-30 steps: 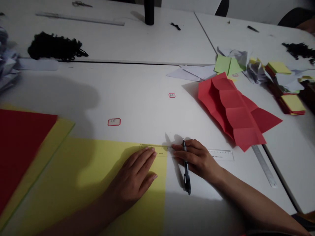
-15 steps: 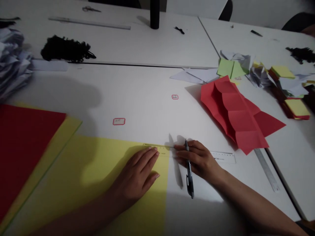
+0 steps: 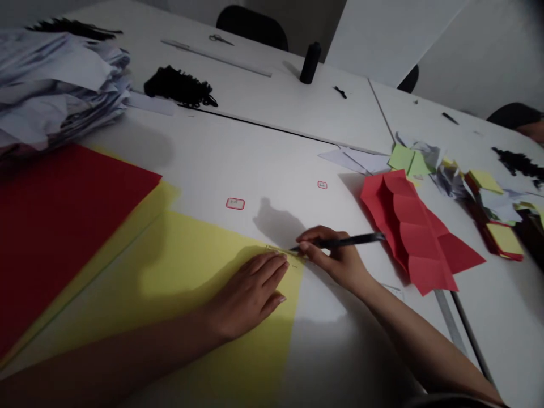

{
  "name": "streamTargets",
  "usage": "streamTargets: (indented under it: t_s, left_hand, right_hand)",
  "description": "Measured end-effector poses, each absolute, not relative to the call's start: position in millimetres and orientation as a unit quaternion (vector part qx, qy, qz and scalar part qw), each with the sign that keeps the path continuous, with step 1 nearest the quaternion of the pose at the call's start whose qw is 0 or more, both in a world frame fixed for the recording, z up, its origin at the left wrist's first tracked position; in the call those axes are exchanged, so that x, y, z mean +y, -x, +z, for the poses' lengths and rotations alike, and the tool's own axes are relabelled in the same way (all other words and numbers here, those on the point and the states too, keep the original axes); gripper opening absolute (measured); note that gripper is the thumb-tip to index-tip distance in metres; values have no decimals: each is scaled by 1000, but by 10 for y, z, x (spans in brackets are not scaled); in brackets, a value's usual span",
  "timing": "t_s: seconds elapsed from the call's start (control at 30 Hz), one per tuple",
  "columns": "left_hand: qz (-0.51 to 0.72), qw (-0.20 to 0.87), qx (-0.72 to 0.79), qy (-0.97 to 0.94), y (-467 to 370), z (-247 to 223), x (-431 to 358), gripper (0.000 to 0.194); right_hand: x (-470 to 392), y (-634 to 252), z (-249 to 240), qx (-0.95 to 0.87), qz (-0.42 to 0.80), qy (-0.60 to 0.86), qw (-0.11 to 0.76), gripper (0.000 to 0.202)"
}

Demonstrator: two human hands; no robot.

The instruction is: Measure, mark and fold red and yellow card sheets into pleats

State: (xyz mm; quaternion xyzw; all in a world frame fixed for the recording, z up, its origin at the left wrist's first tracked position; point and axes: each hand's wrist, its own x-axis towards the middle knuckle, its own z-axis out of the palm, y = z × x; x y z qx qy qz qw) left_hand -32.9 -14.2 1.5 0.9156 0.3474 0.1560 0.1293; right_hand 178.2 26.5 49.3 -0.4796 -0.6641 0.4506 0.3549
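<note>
My left hand lies flat on a yellow sheet of paper, its fingertips pressing a clear plastic ruler near the sheet's top right corner. In my right hand a black pen is gripped in a writing hold. The pen's tip points left and meets the ruler's upper edge, just beyond my left fingertips; whether it touches the paper I cannot tell. My right hand and forearm cover much of the ruler, whose far end shows beyond the wrist.
A folded red paper rests to the right, by a metal ruler. Red sheets overlap yellow ones at left, below a heap of crumpled white paper. Black cord, scissors and a black bottle are farther back.
My right hand has turned the pen from upright to nearly level, bringing its tip left to the ruler's edge. My left hand stays on the ruler. The view has shifted and tilted.
</note>
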Motion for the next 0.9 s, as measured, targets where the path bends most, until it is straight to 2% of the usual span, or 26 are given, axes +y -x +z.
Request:
streamTargets:
  t_s: [0.33, 0.9]
  left_hand:
    - [151, 146, 350, -913, 314, -10, -154, 43]
    - [153, 131, 344, -917, 312, 39, -139, 43]
  right_hand:
    - [631, -1364, 78, -669, 459, 464, 357, 25]
    - [595, -1371, 45, -689, 445, 450, 354, 30]
